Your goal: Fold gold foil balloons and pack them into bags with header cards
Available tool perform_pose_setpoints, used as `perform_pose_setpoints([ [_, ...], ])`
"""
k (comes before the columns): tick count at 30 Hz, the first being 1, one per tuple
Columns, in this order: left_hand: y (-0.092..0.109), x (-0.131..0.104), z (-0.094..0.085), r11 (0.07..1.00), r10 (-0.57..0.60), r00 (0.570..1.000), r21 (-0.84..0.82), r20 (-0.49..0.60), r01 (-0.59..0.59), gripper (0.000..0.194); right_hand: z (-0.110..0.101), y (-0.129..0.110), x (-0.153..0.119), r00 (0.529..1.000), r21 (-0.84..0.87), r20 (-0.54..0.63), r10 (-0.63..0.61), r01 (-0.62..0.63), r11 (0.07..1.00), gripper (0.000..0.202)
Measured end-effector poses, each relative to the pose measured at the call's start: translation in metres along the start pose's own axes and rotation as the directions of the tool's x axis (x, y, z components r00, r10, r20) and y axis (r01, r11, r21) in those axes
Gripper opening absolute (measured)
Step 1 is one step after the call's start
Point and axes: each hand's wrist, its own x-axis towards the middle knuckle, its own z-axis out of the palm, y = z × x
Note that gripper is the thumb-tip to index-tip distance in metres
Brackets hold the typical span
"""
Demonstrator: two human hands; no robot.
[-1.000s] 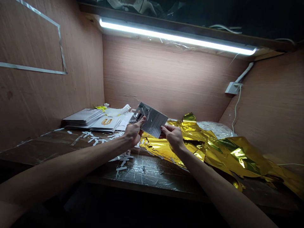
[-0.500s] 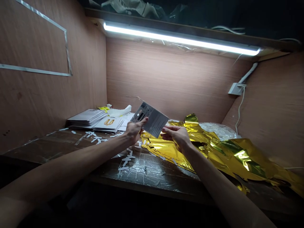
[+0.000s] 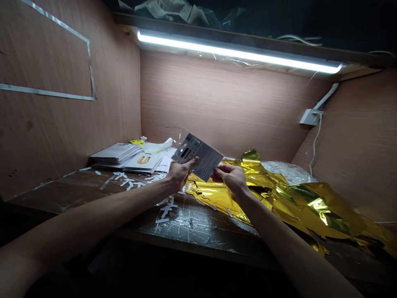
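Left grip (image 3: 179, 174) clamps the card (image 3: 204, 159) behind the desk's (image 3: 194, 229) front edge, likely steadying it (right grip (image 3: 232, 179) touching, pinch unclear).

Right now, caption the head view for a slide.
Left hand grips printed card, right hand at its edge, gold foil nearby.

Room above gold foil (image 3: 288, 198), perhaps below table (image 3: 192, 228) — packet (image 3: 206, 159) blocks centre.

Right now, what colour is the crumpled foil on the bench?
The foil is shiny gold, darker in the shaded folds; the head view shows it best.
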Motion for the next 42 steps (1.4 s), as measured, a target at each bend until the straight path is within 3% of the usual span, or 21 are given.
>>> perform_pose_setpoints([
  [5,-0.008,-0.009,0.006,0.998,0.01,0.996,-0.066,0.083,-0.004,0.051,0.003,0.005,-0.001,0.999,-0.003,0.019,-0.032,0.032,0.999,0.037],
  [8,-0.004,-0.009,0.006,1.0,-0.011,0.993,-0.026,0.116,0.014,0.042,0.002,0.005,0.0,0.999,-0.008,0.011,-0.049,0.049,0.999,0.038],
  [12,0.008,-0.001,0.003,0.999,-0.039,0.998,0.009,0.054,0.038,0.03,0.001,0.004,0.001,0.998,-0.02,-0.012,-0.063,0.063,0.998,0.037],
  [16,0.01,0.004,-0.001,0.999,0.01,0.999,-0.03,-0.05,-0.012,0.038,0.001,0.006,0.0,0.998,-0.001,-0.011,-0.061,0.061,0.998,0.037],
  [22,0.007,-0.005,0.004,0.997,0.069,0.997,-0.05,0.039,-0.067,0.048,0.004,0.008,-0.006,0.992,-0.004,-0.024,-0.123,0.123,0.992,0.038],
  [29,0.011,-0.012,0.009,0.989,0.133,0.99,-0.068,0.046,-0.13,0.054,0.008,0.009,-0.01,0.985,0.015,-0.035,-0.171,0.172,0.985,0.034],
  [33,0.008,-0.016,0.011,0.993,0.109,0.99,-0.063,0.087,-0.104,0.049,0.005,0.011,-0.006,0.985,0.008,-0.033,-0.169,0.17,0.985,0.031],
  [39,0.024,0.017,-0.007,0.997,0.066,0.987,0.03,0.145,-0.071,0.033,-0.013,0.01,0.008,0.994,-0.05,-0.045,-0.098,0.095,0.994,0.032],
  [42,0.038,0.036,-0.025,0.979,0.017,0.989,0.201,0.15,-0.047,0.032,-0.027,0.01,0.014,0.998,-0.144,-0.041,-0.046,0.04,0.989,0.032],
])
